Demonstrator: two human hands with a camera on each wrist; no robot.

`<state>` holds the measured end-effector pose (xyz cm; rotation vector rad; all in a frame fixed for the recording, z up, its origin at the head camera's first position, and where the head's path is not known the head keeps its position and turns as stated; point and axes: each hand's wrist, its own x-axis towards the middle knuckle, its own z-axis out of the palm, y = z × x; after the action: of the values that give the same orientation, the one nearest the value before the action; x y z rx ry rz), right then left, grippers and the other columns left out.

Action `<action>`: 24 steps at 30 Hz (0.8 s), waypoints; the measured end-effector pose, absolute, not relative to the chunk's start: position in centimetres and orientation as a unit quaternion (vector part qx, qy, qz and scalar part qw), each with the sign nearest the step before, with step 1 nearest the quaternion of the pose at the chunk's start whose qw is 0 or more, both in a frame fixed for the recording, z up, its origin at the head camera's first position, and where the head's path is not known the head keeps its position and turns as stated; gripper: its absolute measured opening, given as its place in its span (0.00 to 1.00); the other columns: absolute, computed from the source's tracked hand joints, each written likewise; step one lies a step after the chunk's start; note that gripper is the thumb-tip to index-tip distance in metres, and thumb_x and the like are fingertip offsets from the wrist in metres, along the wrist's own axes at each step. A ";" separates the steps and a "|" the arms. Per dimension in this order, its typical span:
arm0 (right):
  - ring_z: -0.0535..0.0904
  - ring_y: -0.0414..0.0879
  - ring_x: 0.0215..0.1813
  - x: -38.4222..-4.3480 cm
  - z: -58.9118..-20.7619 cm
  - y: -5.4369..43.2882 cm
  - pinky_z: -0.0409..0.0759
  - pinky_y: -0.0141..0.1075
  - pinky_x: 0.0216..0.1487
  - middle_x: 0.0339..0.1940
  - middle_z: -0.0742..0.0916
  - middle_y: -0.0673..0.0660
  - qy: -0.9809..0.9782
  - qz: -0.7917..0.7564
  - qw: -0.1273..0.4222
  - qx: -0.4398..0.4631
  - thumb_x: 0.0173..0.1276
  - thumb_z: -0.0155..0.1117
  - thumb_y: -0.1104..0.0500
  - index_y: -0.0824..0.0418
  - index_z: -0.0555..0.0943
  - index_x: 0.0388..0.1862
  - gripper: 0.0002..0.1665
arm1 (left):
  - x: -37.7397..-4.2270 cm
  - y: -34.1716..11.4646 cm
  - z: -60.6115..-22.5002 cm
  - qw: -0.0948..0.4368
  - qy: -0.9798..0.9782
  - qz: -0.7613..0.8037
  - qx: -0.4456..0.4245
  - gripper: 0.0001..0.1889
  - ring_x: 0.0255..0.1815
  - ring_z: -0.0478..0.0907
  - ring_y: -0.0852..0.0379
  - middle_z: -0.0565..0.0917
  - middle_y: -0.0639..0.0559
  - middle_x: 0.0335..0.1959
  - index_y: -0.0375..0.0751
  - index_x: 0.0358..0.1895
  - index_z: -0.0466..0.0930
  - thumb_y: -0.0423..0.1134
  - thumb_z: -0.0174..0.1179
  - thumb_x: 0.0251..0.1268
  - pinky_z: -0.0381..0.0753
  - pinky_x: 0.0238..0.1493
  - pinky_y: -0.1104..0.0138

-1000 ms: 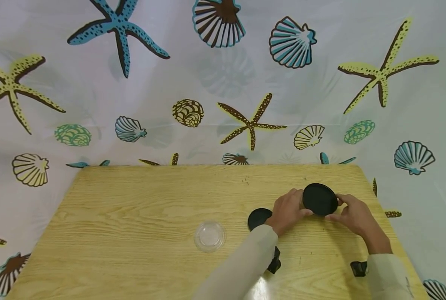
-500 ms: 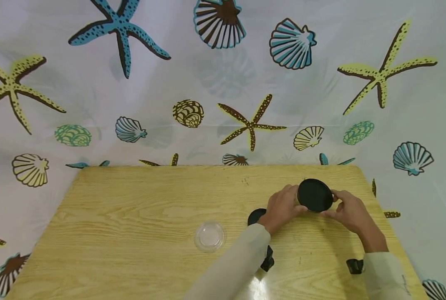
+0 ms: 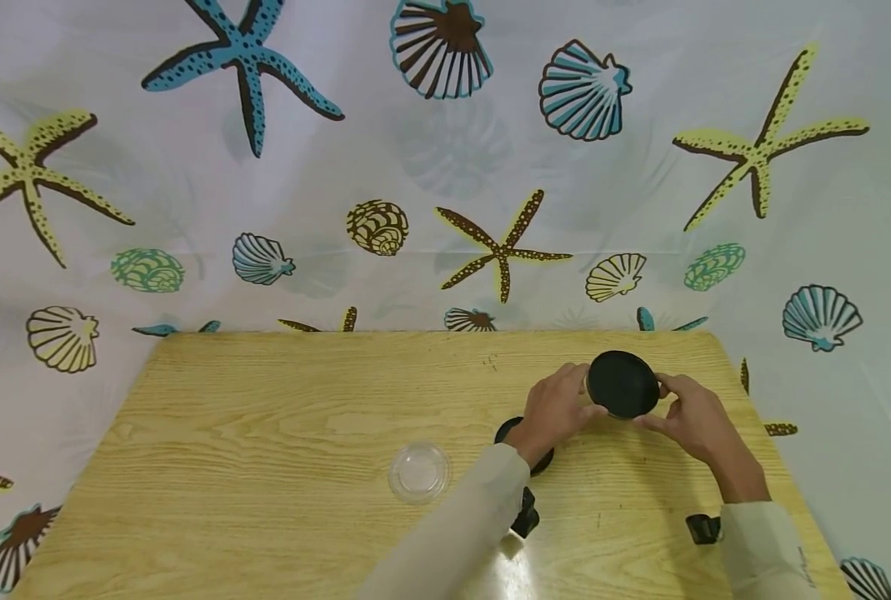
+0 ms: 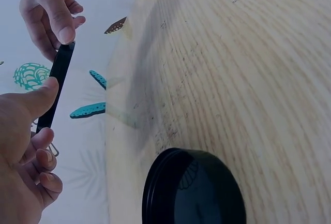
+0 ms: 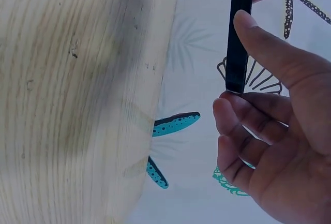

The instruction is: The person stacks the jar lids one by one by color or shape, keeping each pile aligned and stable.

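Both hands hold a flat round black lid (image 3: 623, 384) in the air over the right part of the table. My left hand (image 3: 556, 407) pinches its left edge between thumb and fingers. On the opposite edge, my right hand (image 3: 691, 414) grips it the same way. The wrist views show the lid (image 4: 56, 87) edge-on as a thin black band, with the right thumb (image 5: 248, 19) lying against it. Below, a round open black container (image 4: 150, 193) stands on the table; in the head view the left wrist hides part of it.
A clear round plastic piece (image 3: 419, 472) lies on the wooden table (image 3: 265, 433), left of the left forearm. Small black devices (image 3: 703, 528) sit at both wrists. A curtain (image 3: 325, 167) printed with shells and starfish hangs behind the table.
Both hands have shifted a little left and toward the table's far edge, carrying the black lid with them. More of the black container shows right of the left wrist. The clear piece stays put.
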<state>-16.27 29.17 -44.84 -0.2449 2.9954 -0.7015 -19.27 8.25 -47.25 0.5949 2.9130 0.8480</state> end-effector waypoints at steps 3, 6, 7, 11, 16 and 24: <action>0.74 0.43 0.29 -16.2 -44.8 28.9 0.72 0.36 0.30 0.44 0.78 0.66 0.968 -0.234 0.021 -0.085 0.56 0.73 0.52 0.73 0.66 0.65 0.44 | -19.2 7.8 -47.0 0.023 0.942 0.274 0.191 0.34 0.44 0.78 0.64 0.78 0.57 0.51 0.49 0.67 0.67 0.56 0.63 0.58 0.77 0.43 0.70; 0.74 0.43 0.30 -16.2 -44.6 28.7 0.72 0.36 0.29 0.44 0.78 0.65 0.967 -0.238 0.013 -0.092 0.56 0.73 0.51 0.72 0.67 0.65 0.44 | -19.2 7.5 -46.7 0.017 0.942 0.272 0.196 0.33 0.42 0.78 0.64 0.78 0.57 0.49 0.49 0.66 0.68 0.56 0.63 0.58 0.76 0.40 0.71; 0.74 0.43 0.30 -16.2 -44.6 28.6 0.72 0.36 0.30 0.43 0.78 0.64 0.967 -0.238 0.009 -0.094 0.56 0.73 0.51 0.72 0.67 0.65 0.44 | -19.3 7.3 -46.7 0.016 0.941 0.273 0.198 0.33 0.41 0.77 0.64 0.78 0.57 0.47 0.49 0.65 0.69 0.56 0.63 0.57 0.75 0.38 0.71; 0.75 0.45 0.32 -16.2 -44.5 28.3 0.73 0.37 0.32 0.42 0.78 0.63 0.965 -0.240 -0.003 -0.102 0.56 0.73 0.50 0.72 0.68 0.64 0.43 | -19.5 6.8 -46.3 0.011 0.942 0.267 0.204 0.32 0.37 0.76 0.64 0.78 0.57 0.43 0.49 0.64 0.70 0.56 0.64 0.57 0.72 0.33 0.72; 0.77 0.47 0.34 -16.2 -44.3 27.9 0.75 0.39 0.33 0.43 0.78 0.62 0.963 -0.247 -0.007 -0.106 0.57 0.73 0.51 0.71 0.68 0.65 0.42 | -19.7 6.2 -45.9 0.017 0.944 0.261 0.203 0.33 0.38 0.76 0.64 0.78 0.57 0.43 0.49 0.65 0.69 0.57 0.64 0.57 0.72 0.34 0.72; 0.78 0.48 0.35 -16.2 -44.4 27.5 0.76 0.40 0.34 0.43 0.78 0.62 0.960 -0.253 -0.019 -0.116 0.57 0.72 0.53 0.70 0.68 0.65 0.41 | -19.7 5.1 -45.7 0.016 0.941 0.265 0.209 0.33 0.33 0.71 0.64 0.77 0.57 0.40 0.48 0.65 0.69 0.56 0.64 0.57 0.68 0.30 0.72</action>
<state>-16.18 27.46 -44.40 -0.3687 3.0535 -0.8031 -19.67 5.14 -45.74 0.6485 2.9264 0.8245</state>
